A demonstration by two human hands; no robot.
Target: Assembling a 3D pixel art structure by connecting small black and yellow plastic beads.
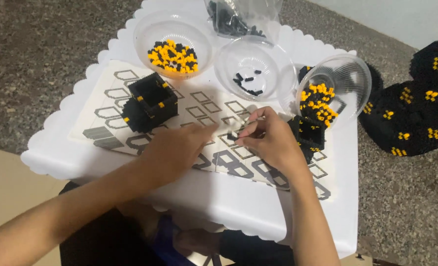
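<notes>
Nearest the camera, both forearms reached up over the scalloped edge of the white table point(238, 207) onto a pale printed sheet point(105, 106) marked with grey diamond outlines. The left hand point(172, 148) lay flat-ish on the sheet, its fingers held close together and pointing toward the right hand, steadying the spot. The right hand point(270, 140) pinched a thin pick or tweezer point(238, 129) between thumb and forefinger, its tip just beside a tiny black bead point(230, 136) on the sheet, between the two hands. Whether the tip actually gripped the bead could not be told.

To do this placing well, the judgement was that the left hand should keep the sheet from sliding while the right lowered the bead straight onto its mark, with a light pinch so it would not flick away.

Farther back stood a black block box point(150, 101) with yellow dots, a second black-and-yellow piece point(310, 130) beside the right hand, then three clear bowls: one of mixed yellow and black beads point(174, 56), one with few black beads point(248, 81), one tipped over point(339, 88).
</notes>
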